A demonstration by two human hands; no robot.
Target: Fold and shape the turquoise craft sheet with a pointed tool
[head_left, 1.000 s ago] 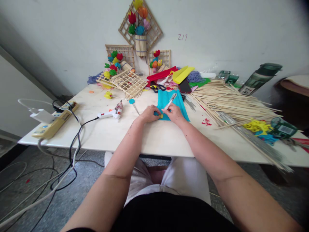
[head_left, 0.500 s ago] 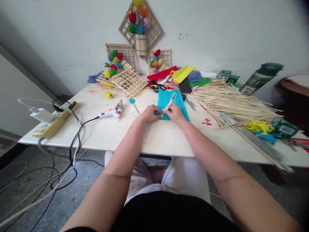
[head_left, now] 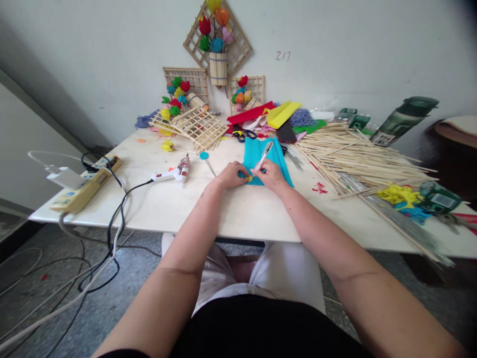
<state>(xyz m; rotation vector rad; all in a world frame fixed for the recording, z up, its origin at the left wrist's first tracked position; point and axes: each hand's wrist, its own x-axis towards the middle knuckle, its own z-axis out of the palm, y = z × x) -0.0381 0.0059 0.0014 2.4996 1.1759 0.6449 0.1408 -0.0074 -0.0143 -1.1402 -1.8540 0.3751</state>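
A sheet of blue crepe paper [head_left: 257, 152] lies on the white table before me. My right hand [head_left: 271, 175] is closed round a white pen [head_left: 265, 155], its lower end pointing down at the sheet and its upper end leaning away to the right. On the sheet's left edge rests my left hand [head_left: 233, 174], fingers curled and pressing down a small yellow piece [head_left: 249, 179]. The piece is partly covered by the fingertips, close to the pen's lower end. Left of this hand lies a blue disc [head_left: 203, 155] on a thin wire stem.
A white glue gun [head_left: 175, 173] with a black cord lies to the left, near a power strip [head_left: 87, 185]. At right are wooden sticks [head_left: 357, 154], wires and a green bottle [head_left: 404, 122]. Scissors [head_left: 244, 134], a phone [head_left: 286, 133] and stick lattices [head_left: 197, 127] sit behind.
The pen's top has tipped slightly as my right hand makes a small movement over the yellow piece. My left hand stays in place.
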